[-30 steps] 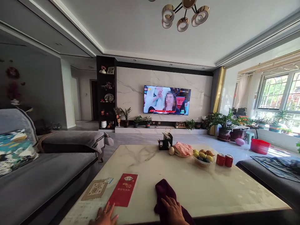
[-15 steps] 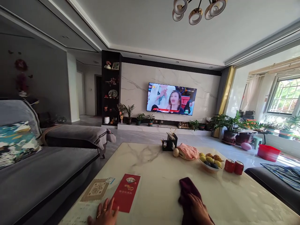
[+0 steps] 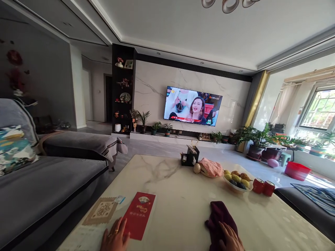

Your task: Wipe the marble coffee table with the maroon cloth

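My left hand (image 3: 116,236) lies flat at the near left of the marble-topped table (image 3: 178,216). Its fingertips touch the lower left edge of a red envelope (image 3: 140,214) with gold print, and they hold nothing. Beside the envelope is a tan patterned mat (image 3: 102,211) with a zigzag border, with a small blue-and-white packet (image 3: 120,199) at its corner. On the right, a dark purple cloth (image 3: 220,213) is bunched on the tabletop. My right hand (image 3: 230,237) presses on it with the thumb tucked in, gripping the cloth; part of its lower end leaves the picture.
Toward the table's far side stand a black organizer box (image 3: 190,156), a round ornament (image 3: 196,168), a pink cloth (image 3: 211,167), a bowl of fruit (image 3: 247,188) and two red cans (image 3: 263,187). A grey sofa (image 3: 65,188) runs along the left.
My right hand has slid the purple cloth to the right across the table. The fingers of my left hand have drawn closer together beside the envelope. My view has tipped slightly downward.
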`<action>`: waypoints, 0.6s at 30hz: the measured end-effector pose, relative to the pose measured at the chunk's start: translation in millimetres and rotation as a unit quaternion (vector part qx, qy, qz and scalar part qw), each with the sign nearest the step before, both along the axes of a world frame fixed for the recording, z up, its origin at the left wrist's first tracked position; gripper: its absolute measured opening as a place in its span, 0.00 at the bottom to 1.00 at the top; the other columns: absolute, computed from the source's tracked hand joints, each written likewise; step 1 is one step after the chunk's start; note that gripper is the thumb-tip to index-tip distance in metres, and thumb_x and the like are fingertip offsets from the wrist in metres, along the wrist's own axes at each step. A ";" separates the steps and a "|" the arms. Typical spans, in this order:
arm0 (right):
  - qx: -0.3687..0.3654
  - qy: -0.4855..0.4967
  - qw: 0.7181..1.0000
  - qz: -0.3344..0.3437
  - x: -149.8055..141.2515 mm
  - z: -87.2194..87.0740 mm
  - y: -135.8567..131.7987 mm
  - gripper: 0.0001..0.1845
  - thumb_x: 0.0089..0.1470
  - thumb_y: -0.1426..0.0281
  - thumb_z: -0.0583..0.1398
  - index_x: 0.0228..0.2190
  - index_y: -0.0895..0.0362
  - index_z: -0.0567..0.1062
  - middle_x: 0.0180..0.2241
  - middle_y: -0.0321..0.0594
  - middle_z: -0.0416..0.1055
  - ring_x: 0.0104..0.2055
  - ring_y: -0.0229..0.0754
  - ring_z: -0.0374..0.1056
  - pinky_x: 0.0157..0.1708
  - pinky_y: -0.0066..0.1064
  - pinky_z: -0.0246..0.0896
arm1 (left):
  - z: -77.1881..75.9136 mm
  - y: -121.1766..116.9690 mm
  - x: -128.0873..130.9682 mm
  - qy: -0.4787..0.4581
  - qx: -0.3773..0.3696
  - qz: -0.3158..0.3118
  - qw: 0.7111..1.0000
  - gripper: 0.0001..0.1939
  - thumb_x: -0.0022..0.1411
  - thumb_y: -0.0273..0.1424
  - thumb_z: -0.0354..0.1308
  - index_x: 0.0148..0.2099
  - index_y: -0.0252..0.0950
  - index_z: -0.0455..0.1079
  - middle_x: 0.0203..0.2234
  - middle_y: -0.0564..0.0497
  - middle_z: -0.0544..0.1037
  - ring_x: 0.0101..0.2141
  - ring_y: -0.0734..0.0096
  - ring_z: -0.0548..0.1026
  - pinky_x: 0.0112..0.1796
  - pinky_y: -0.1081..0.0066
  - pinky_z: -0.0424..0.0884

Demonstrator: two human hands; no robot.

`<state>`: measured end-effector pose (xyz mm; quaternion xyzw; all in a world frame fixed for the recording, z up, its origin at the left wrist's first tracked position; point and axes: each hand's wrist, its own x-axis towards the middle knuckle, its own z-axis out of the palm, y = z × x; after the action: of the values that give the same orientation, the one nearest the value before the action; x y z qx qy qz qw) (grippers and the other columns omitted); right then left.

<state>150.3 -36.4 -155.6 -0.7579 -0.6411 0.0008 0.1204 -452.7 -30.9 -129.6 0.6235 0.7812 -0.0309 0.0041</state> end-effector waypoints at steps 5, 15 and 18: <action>-0.042 -0.003 0.999 -0.021 -29.6 19.5 3.6 0.47 0.57 0.57 0.59 0.77 0.43 0.72 0.78 0.40 0.69 0.82 0.60 0.62 0.77 0.55 0.66 | 0.3 -0.8 1.4 0.001 0.021 -0.002 1.000 0.35 0.82 0.33 0.37 0.85 0.35 0.54 0.85 0.41 0.54 0.83 0.56 0.58 0.80 0.44 0.55; -0.070 0.060 0.985 0.149 -154.8 31.3 14.9 0.49 0.52 0.66 0.66 0.74 0.34 0.75 0.80 0.37 0.65 0.82 0.69 0.60 0.77 0.61 0.62 | -14.2 10.2 -8.1 -0.043 0.043 0.000 0.998 0.36 0.80 0.35 0.41 0.84 0.36 0.59 0.84 0.42 0.58 0.81 0.55 0.61 0.80 0.43 0.57; -0.079 0.069 0.974 0.203 -190.4 24.4 23.6 0.44 0.56 0.63 0.69 0.72 0.27 0.75 0.79 0.34 0.66 0.81 0.71 0.62 0.76 0.64 0.64 | -16.1 14.2 -12.0 -0.044 0.045 0.009 0.998 0.35 0.81 0.36 0.39 0.84 0.39 0.61 0.84 0.43 0.60 0.81 0.56 0.63 0.79 0.44 0.58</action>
<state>-40.1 -12.8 -131.2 -0.6172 -0.7697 0.1279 0.1010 -464.7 -16.8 -145.7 0.6167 0.7865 0.0315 0.0108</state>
